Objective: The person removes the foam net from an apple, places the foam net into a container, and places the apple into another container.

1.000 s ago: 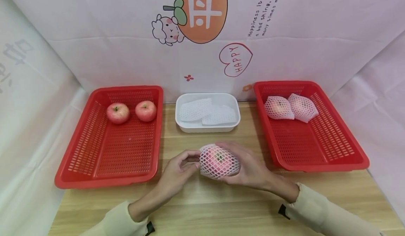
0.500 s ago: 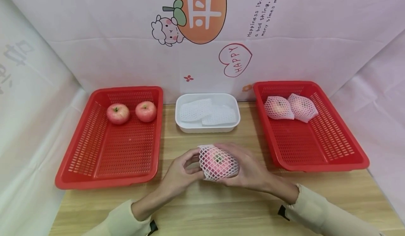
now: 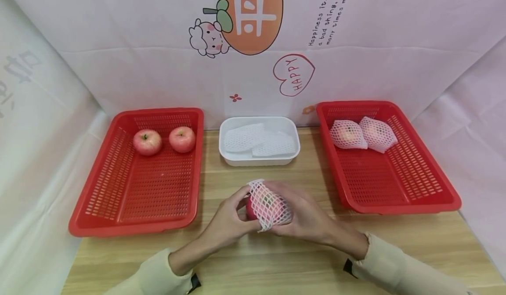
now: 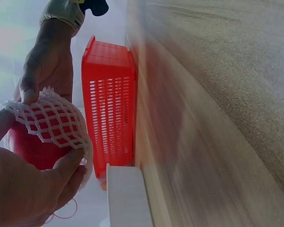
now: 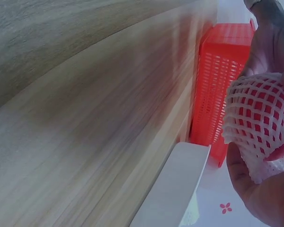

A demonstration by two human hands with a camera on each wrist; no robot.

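Between both hands, above the table, is a red apple (image 4: 35, 144) partly covered by a white foam net sleeve (image 3: 269, 203). My right hand (image 3: 308, 211) grips the netted apple from the right, fingers behind and thumb in front. On the other side my left hand (image 3: 225, 220) pinches the edge of the sleeve with fingers and thumb, as the left wrist view shows. A strip of bare red skin shows on the apple's left side. The right wrist view shows the netting (image 5: 258, 113) stretched over the fruit.
At left, a red basket (image 3: 134, 229) holds two bare apples (image 3: 147, 142). A white tray (image 3: 259, 161) with foam nets (image 3: 245, 138) stands at the back middle. Two netted apples (image 3: 348, 134) lie in the right red basket (image 3: 403, 209). A printed cloth (image 3: 158, 66) hangs behind.
My left hand has moved right and taken the net's edge. The net has shifted on the apple, baring red skin on its left. Baskets and tray have not moved.
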